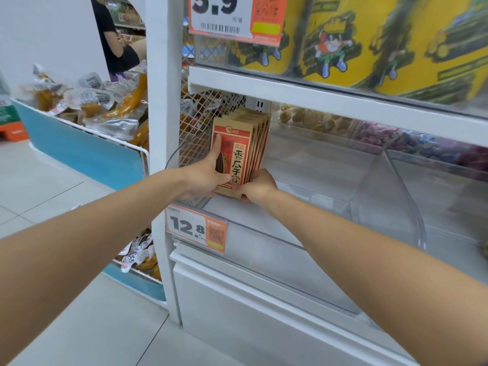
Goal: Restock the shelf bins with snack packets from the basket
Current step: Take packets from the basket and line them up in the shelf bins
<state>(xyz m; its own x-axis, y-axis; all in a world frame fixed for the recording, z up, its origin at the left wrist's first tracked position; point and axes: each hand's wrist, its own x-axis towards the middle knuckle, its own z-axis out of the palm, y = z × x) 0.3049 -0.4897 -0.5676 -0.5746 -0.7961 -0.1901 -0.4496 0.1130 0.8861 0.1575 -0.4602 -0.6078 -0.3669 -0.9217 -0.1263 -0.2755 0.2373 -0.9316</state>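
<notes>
A stack of several brown-and-red snack packets (244, 143) stands upright at the left end of a clear plastic shelf bin (324, 180). My left hand (206, 175) holds the stack from the left, with its index finger stretched up the front packet. My right hand (257, 187) pinches the stack's lower right corner. The packets lean back against a white mesh side panel (195, 122). The basket is not in view.
A clear divider (401, 191) splits the bin to the right. A price tag reading 12.8 (196, 228) hangs on the bin's front edge. Yellow packs (369, 40) fill the shelf above. A blue-fronted bin of sealed snacks (87, 128) stands left; a person (116, 35) stands behind it.
</notes>
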